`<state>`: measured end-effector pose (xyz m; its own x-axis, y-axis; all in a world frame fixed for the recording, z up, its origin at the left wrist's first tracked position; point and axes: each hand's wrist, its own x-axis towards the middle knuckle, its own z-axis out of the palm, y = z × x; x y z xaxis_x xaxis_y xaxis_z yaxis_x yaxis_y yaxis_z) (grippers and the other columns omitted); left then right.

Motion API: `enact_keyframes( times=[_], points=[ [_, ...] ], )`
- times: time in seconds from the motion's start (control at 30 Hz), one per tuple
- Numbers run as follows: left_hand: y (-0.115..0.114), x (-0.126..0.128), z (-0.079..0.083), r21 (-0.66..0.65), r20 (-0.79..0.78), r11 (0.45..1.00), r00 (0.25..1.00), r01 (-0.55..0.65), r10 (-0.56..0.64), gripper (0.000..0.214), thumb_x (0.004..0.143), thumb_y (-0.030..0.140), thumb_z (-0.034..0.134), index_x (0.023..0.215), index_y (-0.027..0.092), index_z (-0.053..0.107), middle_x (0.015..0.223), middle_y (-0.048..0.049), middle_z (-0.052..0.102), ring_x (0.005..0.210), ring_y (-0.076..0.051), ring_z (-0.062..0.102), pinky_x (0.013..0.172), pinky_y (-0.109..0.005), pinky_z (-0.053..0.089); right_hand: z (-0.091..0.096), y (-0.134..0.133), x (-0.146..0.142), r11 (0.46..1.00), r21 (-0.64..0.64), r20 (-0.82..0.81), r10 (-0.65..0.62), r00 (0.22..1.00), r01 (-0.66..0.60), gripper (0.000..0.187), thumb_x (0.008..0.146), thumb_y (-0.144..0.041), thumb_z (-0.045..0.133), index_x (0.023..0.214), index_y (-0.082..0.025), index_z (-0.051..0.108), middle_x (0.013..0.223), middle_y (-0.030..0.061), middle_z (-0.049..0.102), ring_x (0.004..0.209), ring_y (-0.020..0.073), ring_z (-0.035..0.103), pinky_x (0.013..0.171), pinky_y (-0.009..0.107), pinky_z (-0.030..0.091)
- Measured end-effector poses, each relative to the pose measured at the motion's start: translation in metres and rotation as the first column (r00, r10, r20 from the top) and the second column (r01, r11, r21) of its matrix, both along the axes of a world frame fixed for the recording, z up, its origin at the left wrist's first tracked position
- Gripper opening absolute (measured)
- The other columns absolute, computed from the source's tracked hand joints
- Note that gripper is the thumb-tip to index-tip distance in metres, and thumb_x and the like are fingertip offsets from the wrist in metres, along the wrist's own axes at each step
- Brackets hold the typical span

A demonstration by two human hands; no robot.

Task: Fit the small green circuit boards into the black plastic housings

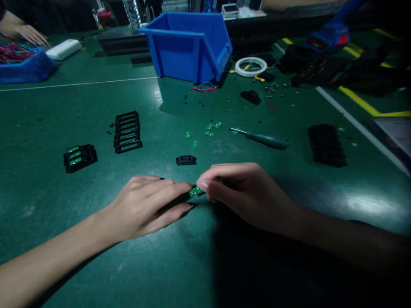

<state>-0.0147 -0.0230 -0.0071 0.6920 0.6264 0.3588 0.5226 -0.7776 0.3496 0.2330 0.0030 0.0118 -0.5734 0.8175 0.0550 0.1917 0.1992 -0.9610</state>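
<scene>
Left hand point(146, 204), half curled, touches a green board point(194, 192), grip unclear; right hand point(248, 190) pinches its end between fingertips

A circuit board point(195, 191) sits between the left hand point(144, 204) and the right hand point(248, 190). Behind them on the tabletop point(80, 111) lie loose boards point(188, 135), with the screwdriver handle point(268, 140) to their right. Farther back, the bin point(175, 53) stands left of the tape point(239, 70).

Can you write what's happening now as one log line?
left hand: at board | right hand: touching board | screwdriver: on table, beyond right hand
</scene>
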Motion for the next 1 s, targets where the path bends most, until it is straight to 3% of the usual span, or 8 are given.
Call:
enact_keyframes(
  times=[0.3,0.53,0.7,1.0],
  points=[
    [0.001,0.001,0.002,0.047,0.008,0.999,1.0,0.021,-0.021,0.025,0.098,0.022,0.062,0.122,0.017,0.061,0.076,0.0011,0.067,0.062,-0.011,0.062,0.062,-0.025,0.047,-0.006,-0.007,-0.004,0.999,0.028,-0.001,0.016,1.0,-0.015,0.019,0.096,-0.024,0.061,0.084,-0.015,0.073,0.081,0.0015,0.072,0.071,0.0121,0.06,0.064,0.024,0.045],
    [0.002,-0.001,0.004,0.001,0.074,0.998,0.995,-0.064,0.064,0.023,0.099,0.023,0.062,0.121,0.019,0.062,0.098,-0.001,0.077,0.08,-0.011,0.073,0.074,-0.021,0.054,-0.008,-0.004,0.003,0.995,0.101,-0.056,0.001,0.998,0.005,0.014,0.097,-0.021,0.064,0.101,-0.017,0.076,0.086,0.0019,0.072,0.072,0.0104,0.062,0.064,0.022,0.046],
    [0.002,-0.001,0.005,-0.048,0.087,0.997,0.994,-0.065,0.069,0.021,0.099,0.023,0.062,0.119,0.02,0.063,0.095,-0.0001,0.077,0.077,-0.01,0.072,0.071,-0.021,0.054,-0.008,-0.005,0.007,0.998,0.058,-0.117,0.021,0.993,-0.014,0.016,0.097,-0.019,0.063,0.109,-0.018,0.075,0.073,-0.0019,0.066,0.06,0.0081,0.057,0.054,0.02,0.043],
    [0.001,-0.002,0.003,-0.062,0.108,0.995,0.991,-0.076,0.083,0.021,0.099,0.024,0.061,0.119,0.021,0.063,0.095,-0.0013,0.077,0.078,-0.012,0.073,0.071,-0.021,0.054,-0.007,-0.007,0.007,0.998,-0.003,-0.023,0.06,0.998,-0.06,0.02,0.099,-0.028,0.061,0.11,-0.017,0.074,0.068,-0.0007,0.063,0.057,0.0103,0.055,0.049,0.021,0.04]
  ],
)
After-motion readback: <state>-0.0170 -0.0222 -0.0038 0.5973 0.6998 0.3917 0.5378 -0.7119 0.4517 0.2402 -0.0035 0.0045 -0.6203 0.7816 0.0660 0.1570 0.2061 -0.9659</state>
